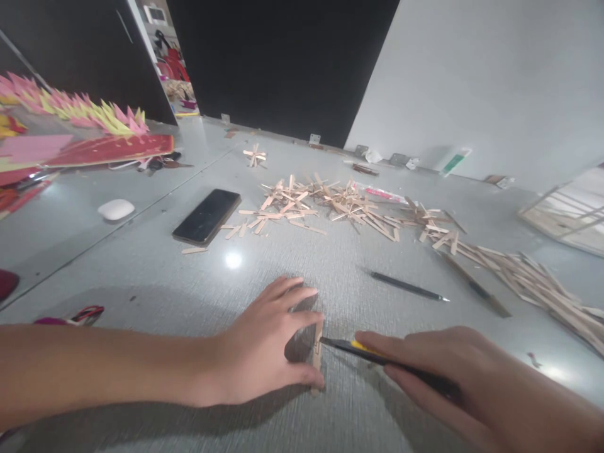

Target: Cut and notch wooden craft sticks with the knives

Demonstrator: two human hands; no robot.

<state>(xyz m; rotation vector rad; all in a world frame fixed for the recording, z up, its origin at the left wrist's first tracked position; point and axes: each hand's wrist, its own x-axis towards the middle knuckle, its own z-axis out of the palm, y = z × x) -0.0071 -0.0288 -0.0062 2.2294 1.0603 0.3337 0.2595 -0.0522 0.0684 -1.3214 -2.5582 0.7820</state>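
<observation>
A short flat wooden stick (318,346) lies on the grey surface, pinned near its two ends by the thumb and index finger of my left hand (268,343). The other fingers of that hand are spread on the surface beyond it. My right hand (448,371) is closed around a black and yellow utility knife (372,353). The knife's tip touches the stick or hovers just over it near its middle; which of the two I cannot tell. Part of the knife's handle is hidden in my right hand.
Behind my hands lie a pile of short wooden pieces (349,204), a phone (206,217), a pen (409,287) and a white case (116,209). Long wooden strips (533,283) are at the right. Pink and yellow paper spikes (89,113) stand at the left.
</observation>
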